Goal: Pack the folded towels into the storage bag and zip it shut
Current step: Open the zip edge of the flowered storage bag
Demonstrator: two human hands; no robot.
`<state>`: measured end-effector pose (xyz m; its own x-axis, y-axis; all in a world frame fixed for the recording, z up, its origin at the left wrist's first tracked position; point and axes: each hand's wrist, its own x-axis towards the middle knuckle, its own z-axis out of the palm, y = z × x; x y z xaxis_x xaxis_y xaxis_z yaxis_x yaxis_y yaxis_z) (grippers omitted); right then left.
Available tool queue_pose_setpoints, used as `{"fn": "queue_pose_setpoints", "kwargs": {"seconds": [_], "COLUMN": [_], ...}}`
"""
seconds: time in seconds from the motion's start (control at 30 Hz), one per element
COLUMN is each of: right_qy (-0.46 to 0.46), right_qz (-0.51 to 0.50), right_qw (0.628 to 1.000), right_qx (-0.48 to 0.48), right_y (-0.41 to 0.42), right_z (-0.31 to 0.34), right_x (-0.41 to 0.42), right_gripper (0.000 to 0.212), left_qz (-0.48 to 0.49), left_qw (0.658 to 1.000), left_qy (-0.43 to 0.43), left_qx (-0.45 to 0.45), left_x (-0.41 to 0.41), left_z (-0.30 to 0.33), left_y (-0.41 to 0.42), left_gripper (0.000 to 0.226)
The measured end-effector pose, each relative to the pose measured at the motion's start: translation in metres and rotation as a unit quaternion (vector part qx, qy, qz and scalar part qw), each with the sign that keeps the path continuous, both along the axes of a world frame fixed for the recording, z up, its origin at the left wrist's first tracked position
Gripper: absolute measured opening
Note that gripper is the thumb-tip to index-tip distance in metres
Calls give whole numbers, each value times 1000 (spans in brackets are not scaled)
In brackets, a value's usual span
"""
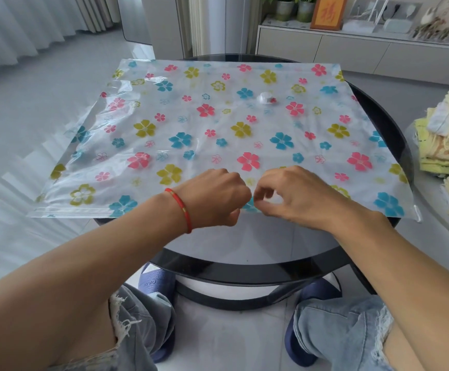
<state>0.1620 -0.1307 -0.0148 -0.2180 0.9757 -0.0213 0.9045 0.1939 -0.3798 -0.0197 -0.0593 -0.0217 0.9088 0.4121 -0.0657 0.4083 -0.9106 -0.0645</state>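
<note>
Pinching the storage bag (218, 129) edge at lower centre, left hand (215, 196) and right hand (293, 195) are risking slipping off slick film.

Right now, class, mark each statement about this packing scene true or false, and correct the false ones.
1. The storage bag lies flat on the round table. True.
2. The folded towels are already inside the bag. False: they are stacked to the right, outside it.
3. Both hands are at the bag's near edge, left hand beside right hand. True.
4. The bag is plain black. False: it is clear with coloured flowers.
5. A white valve sits on the bag. True.
</note>
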Motion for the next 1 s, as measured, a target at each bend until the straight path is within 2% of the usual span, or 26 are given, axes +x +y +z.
{"fn": "queue_pose_setpoints", "kwargs": {"seconds": [0.03, 0.07, 0.1, 0.17, 0.23, 0.3, 0.4, 0.47, 0.53, 0.67, 0.77, 0.83, 0.9, 1.0], "right_qy": [44, 127, 235, 422, 496, 536, 552, 581, 600, 575, 611, 625, 619, 565], "right_qz": [-42, -91, -137, -207, -249, -269, -297, -305, -293, -297, -311, -305, -304, -308], "right_qw": [997, 985, 961, 875, 795, 764, 762, 739, 732, 756, 717, 707, 715, 761], "right_qx": [47, 72, 48, -120, -244, -237, -162, -149, -135, -96, -124, -129, -113, -85], "right_y": [-8, -19, -30, -49, -50, -40, -19, -13, -10, -9, -5, -3, -1, -1], "right_z": [4, 7, 7, -1, -16, -30, -42, -47, -49, -45, -37, -31, -29, -33], "right_x": [2, 2, -1, -21, -44, -60, -67, -65, -63, -62, -57, -52, -50, -54], "right_gripper": [15, 24, 33, 42, 43, 45, 47, 46, 40, 28, 28, 30, 35, 38], "left_qz": [9, 18, 26, 42, 47, 47, 56, 58, 62, 70, 59, 51, 42, 57], "left_qw": [1000, 998, 996, 987, 978, 972, 967, 965, 964, 961, 969, 975, 981, 993], "left_qy": [-15, -34, -55, -104, -138, -158, -181, -190, -193, -214, -192, -178, -156, -86], "left_qx": [-17, -39, -65, -116, -148, -167, -172, -172, -172, -158, -144, -126, -106, -55], "left_x": [-1, -3, -6, -11, -12, -10, -9, -8, -7, -6, -3, 0, 2, 8], "left_z": [2, 3, 4, 5, 5, 7, 8, 9, 11, 16, 18, 21, 25, 26], "left_y": [2, 7, 11, 17, 20, 22, 24, 25, 26, 27, 23, 21, 19, 11], "left_gripper": [9, 9, 10, 10, 9, 10, 9, 9, 9, 9, 9, 9, 7, 23]}}
